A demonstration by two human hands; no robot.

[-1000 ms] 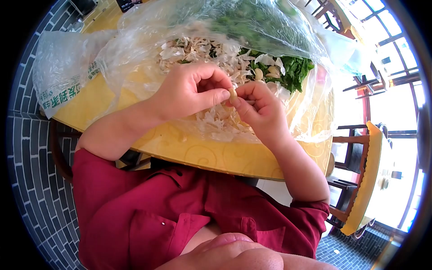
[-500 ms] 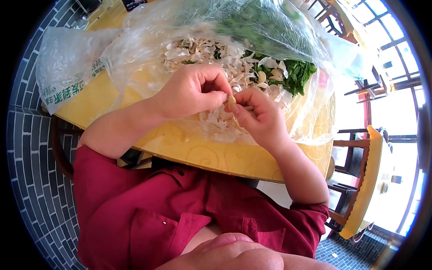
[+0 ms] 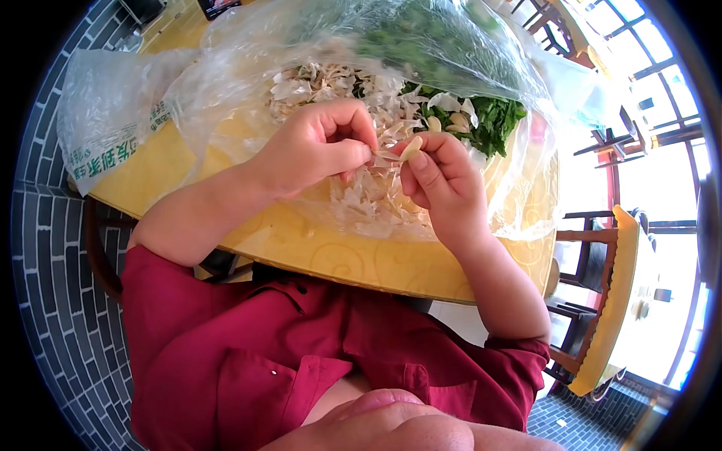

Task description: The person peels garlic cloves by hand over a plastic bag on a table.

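Between thumb and forefinger, my right hand (image 3: 447, 177) pinches a pale garlic clove (image 3: 411, 148) with its tip pointing up. To the left of it, my left hand (image 3: 323, 146) has thumb and forefinger pressed on a thin strip of garlic skin (image 3: 386, 155), which stretches toward the clove. Behind and below both hands lies a heap of papery garlic skins (image 3: 372, 199) on clear plastic. Some whole cloves (image 3: 457, 122) rest beside green leaves (image 3: 496, 124) beyond my right hand.
A clear plastic bag (image 3: 444, 52) with greens under it covers the back of the yellow table (image 3: 301, 244). Another bag (image 3: 113, 113) with green print hangs at the left edge. Chairs (image 3: 587, 263) and a second table (image 3: 617, 301) stand at the right.
My hands have moved slightly apart. The clove, earlier held between both hands, now sits in my right fingertips, with a strip of skin stretched toward my left hand.
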